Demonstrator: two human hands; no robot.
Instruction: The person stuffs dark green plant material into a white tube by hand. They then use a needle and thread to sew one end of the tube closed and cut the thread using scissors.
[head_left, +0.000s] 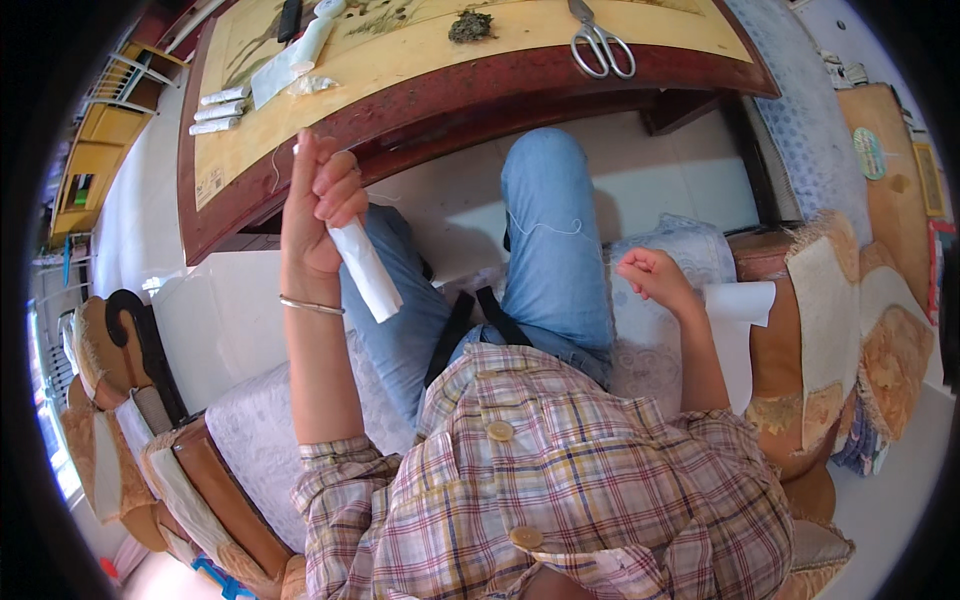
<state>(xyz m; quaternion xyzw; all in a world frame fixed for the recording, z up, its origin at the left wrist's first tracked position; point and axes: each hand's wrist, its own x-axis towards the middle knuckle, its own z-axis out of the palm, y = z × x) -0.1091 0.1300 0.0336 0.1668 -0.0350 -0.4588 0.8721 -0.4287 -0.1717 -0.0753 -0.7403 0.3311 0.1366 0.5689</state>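
Observation:
My left hand (330, 187) is closed round the upper end of a white paper roll (367, 274), which slants down over my left thigh. A thin white thread (551, 227) lies across my right knee and trails towards my right hand (651, 276). That hand is held beside my right thigh with its fingers curled; whether the thread is pinched in them is too small to tell. On the table, three thin white rolls (217, 111) lie near the left edge, beside a white sheet (271, 79), a larger white roll (311, 46) and crumpled white material (313, 84).
Metal scissors (600, 49) and a dark dried clump (471, 27) lie on the wooden table (405, 61), with a black object (290, 20) at its far left. White paper (739, 301) hangs by the sofa arm (776, 337) at right. A black hooked handle (124, 307) stands left.

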